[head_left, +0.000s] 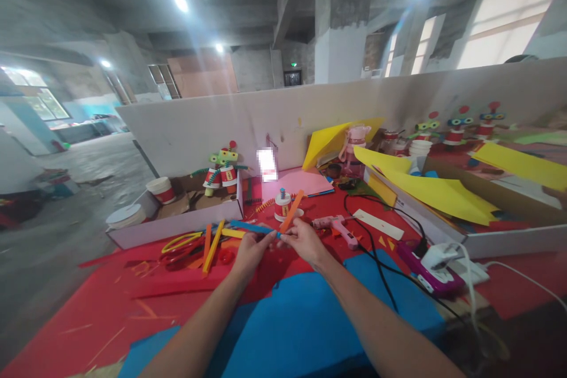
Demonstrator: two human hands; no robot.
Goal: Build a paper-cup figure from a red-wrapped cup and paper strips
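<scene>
My left hand point(252, 254) pinches a blue paper strip point(251, 227) that runs out to the left. An orange paper strip point(292, 211) rises from the fingers of my right hand point(308, 242), which are closed on its lower end. Both sets of fingertips meet where the two strips cross, at a small blue folded bit. Just behind them stands a red and white paper cup point(283, 208) with a small blue piece on top. A pink glue gun point(337, 229) lies right of my right hand. Scissors point(179, 250) and several yellow and orange strips lie to the left.
Blue paper sheets point(301, 319) cover the near table. Finished cup figures point(227, 172) stand in a white-edged box point(177, 225) at left. A purple power strip point(432, 274) and black cables lie at right, before a box point(500, 242) with yellow sheets point(434, 192). A white board point(212, 124) stands behind.
</scene>
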